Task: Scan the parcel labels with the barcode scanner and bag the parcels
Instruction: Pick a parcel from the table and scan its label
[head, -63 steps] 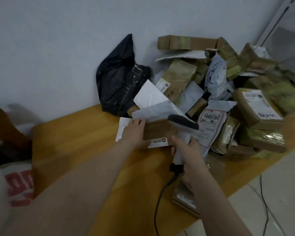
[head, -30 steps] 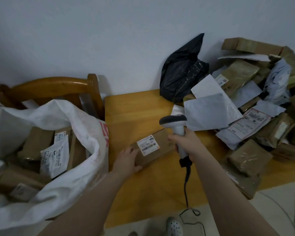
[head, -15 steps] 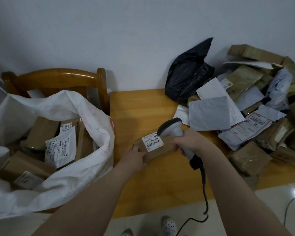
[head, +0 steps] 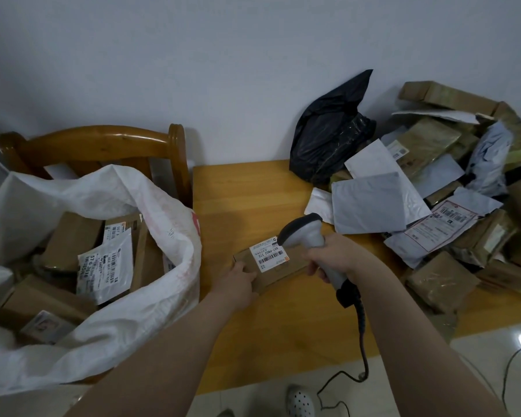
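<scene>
One flat brown cardboard parcel (head: 271, 267) lies on the yellow wooden tabletop (head: 247, 191). My left hand (head: 238, 282) holds its near corner, fingers (head: 248, 273) curled. My right hand (head: 334, 257) is wrapped round the grey corded barcode scanner (head: 306, 233). Risk: the scanner head overlaps the white label (head: 266, 255), so a misread is likely. A second ago the scanner stood upright; now it is tipped over the label.

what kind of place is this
Likely a small parcel-sorting spot in a plain room, not a warehouse: parcels heaped on a wooden table, a sack of more by a chair, and a scanner aimed at a labelled box.
</scene>
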